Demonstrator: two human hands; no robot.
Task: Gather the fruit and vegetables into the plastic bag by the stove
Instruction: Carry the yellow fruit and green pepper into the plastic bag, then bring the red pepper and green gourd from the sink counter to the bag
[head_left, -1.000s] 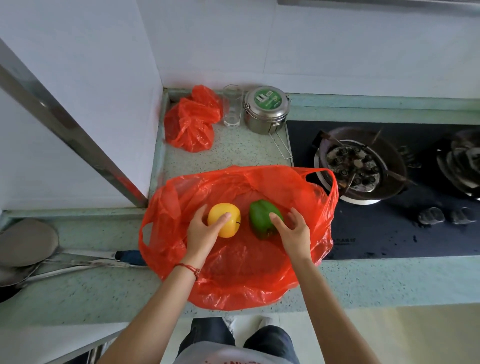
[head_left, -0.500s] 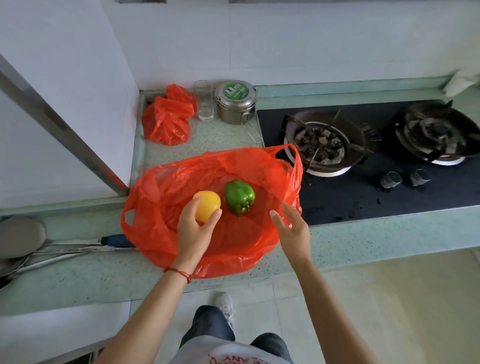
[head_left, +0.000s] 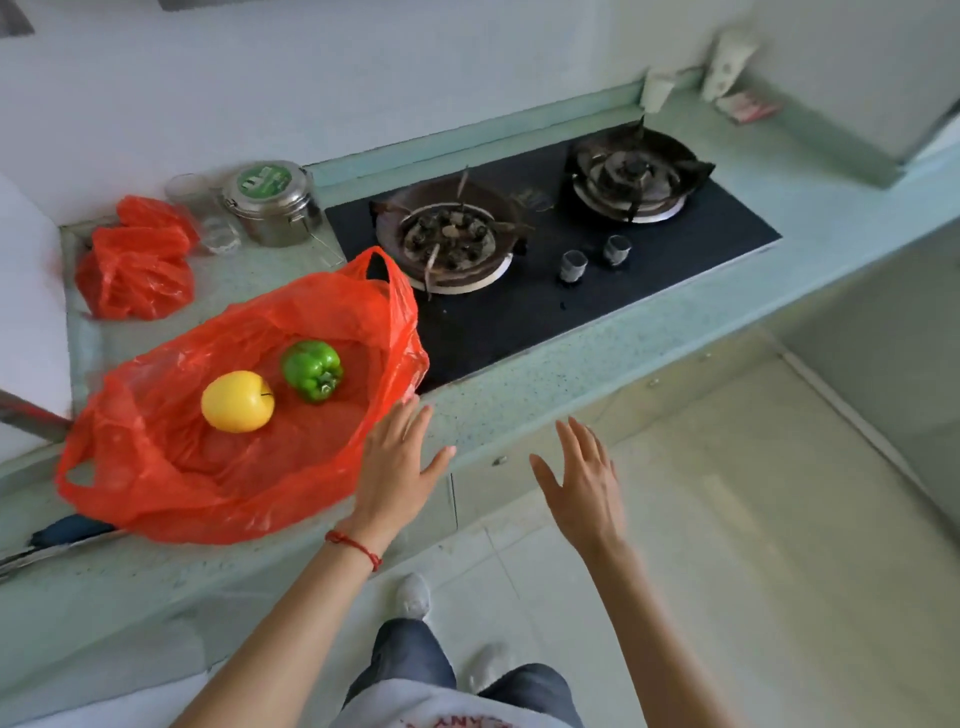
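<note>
A head-worn camera looks down at a pale green speckled table (head_left: 524, 410) running diagonally across the frame. At centre left lies an open red plastic bag (head_left: 171, 467), spread wide, one handle standing up beside the black gas stove (head_left: 639, 275). Inside the bag, a yellow apple (head_left: 237, 401) sits just beside a green bell pepper (head_left: 312, 370), lower left of it; the two look close but whether they touch cannot be told.

The left hand (head_left: 397, 470), with a red string bracelet (head_left: 354, 547) at the wrist, is at centre frame with fingers straight and spread, holding nothing; its fingertips reach the bag's right edge. The right hand (head_left: 584, 480) hovers to its right, in front of the table's edge, fingers also straight and apart, its grip empty.

At upper left, a second crumpled red bag (head_left: 137, 265) sits near the wall, with a clear glass (head_left: 205, 213) and a steel lidded container (head_left: 272, 202) beside it. The stove has two burners and two knobs (head_left: 595, 257). Below, grey trousers and light shoes show over a tiled floor.
</note>
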